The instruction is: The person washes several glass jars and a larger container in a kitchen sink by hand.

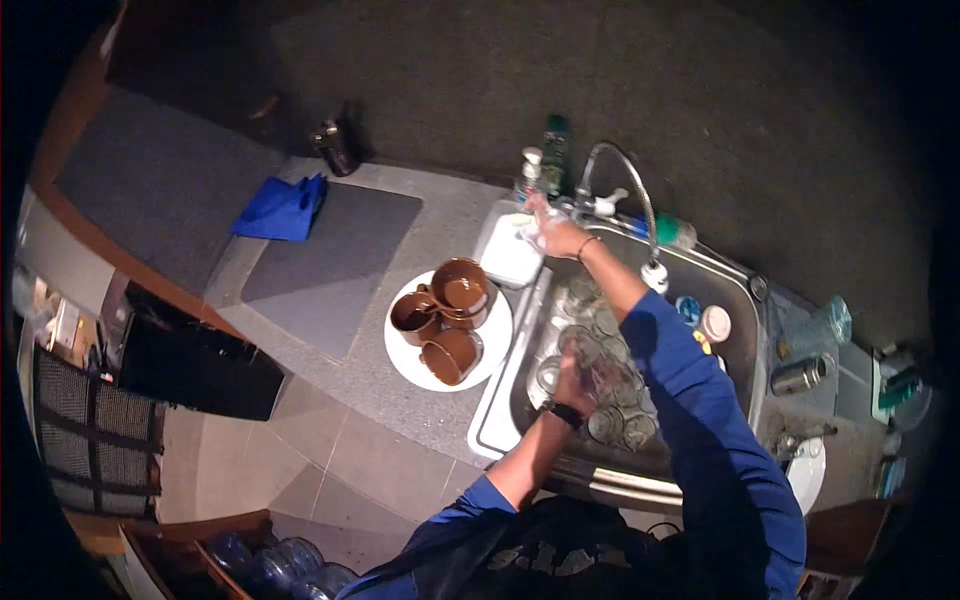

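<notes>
My left hand (pixel 574 381), with a dark band at its wrist, is down in the steel sink (pixel 739 352) among several clear glasses (pixel 626 386). Its fingers rest against glassware, but whether they grip a piece cannot be made out. Across the sink's back left corner reaches my right hand (pixel 564 236), wet with white suds. Its fingers are over the far end of a white rectangular tub (pixel 512 251), beside a small pale yellow item (pixel 522 219) that may be a sponge. What the right fingers hold is unclear.
Brown mugs (pixel 452 357) sit on a white plate (pixel 401 365) left of the sink. A flexible faucet (pixel 637 176), a pump bottle (pixel 531 171) and a green bottle (pixel 555 146) stand behind. Blue cloth (pixel 281 210) lies far left; a steel cup (pixel 799 376) is at right.
</notes>
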Demonstrator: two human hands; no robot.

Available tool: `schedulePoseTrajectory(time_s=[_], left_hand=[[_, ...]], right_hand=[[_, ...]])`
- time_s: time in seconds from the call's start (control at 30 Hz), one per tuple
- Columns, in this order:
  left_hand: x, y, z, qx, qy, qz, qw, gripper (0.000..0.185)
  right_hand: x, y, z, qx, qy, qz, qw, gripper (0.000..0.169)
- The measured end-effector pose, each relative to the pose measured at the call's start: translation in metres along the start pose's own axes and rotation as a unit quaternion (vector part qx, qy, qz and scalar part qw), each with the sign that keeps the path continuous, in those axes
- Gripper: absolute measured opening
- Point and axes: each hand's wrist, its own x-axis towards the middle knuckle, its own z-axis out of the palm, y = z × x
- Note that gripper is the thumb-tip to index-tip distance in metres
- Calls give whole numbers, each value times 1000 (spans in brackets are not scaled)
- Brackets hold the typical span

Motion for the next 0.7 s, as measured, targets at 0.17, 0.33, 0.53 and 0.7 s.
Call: schedulePoseTrajectory(time_s=[0.17, 0.33, 0.53, 0.7], left_hand=[[-19, 19, 58, 20, 22, 18, 999, 56], [20, 9, 36, 60, -27, 13, 998, 62], [14, -36, 71, 88, 63, 30, 994, 67], [7, -63, 75, 137, 78, -38, 987, 75]], right_hand=[[-162, -35, -90, 102, 25, -135, 985, 38], [-295, -85, -66, -75, 238, 18, 968, 40], [-343, -71, -16, -129, 232, 5, 964, 37], [-370, -38, -12, -120, 312, 47, 941, 22]])
